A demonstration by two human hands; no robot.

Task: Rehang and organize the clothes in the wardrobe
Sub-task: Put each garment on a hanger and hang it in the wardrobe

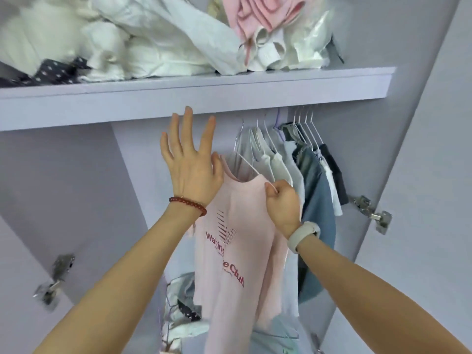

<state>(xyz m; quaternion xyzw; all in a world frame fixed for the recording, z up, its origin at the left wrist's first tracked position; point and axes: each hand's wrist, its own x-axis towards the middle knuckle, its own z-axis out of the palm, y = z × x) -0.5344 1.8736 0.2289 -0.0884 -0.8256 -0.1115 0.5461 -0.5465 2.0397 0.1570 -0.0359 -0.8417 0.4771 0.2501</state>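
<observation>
In the head view, the pink T-shirt (237, 241) hung on a thin white wire hanger (245, 163) at the centre of the frame, below the shelf (194, 95) and just left of the row of hung clothes (301, 169). The right hand (282, 200) was clamped on the shirt's shoulder, fingers curled round the hanger wire and fabric at the neckline. The left hand (190, 162) stood spread, fingers straight, with its thumb side against the shirt's other shoulder; whether it pinched any cloth could not be told.

The shirt looked light, soft and limp, likely to slide off a smooth wire hanger if tilted, so the hanger's shoulder wire or hook seemed the safer hold rather than the cloth alone. The hook's seat on the rail was hidden behind the shelf edge.

Open room lay toward 9 o'clock of the shirt, where the back wall showed bare. Toward 3 o'clock the hangers crowded close, touching one another. At 12 o'clock the shelf's front edge overhung, a thing the raised fingertips nearly met. At 6 o'clock, crumpled clothes (184, 312) lay heaped below.
</observation>
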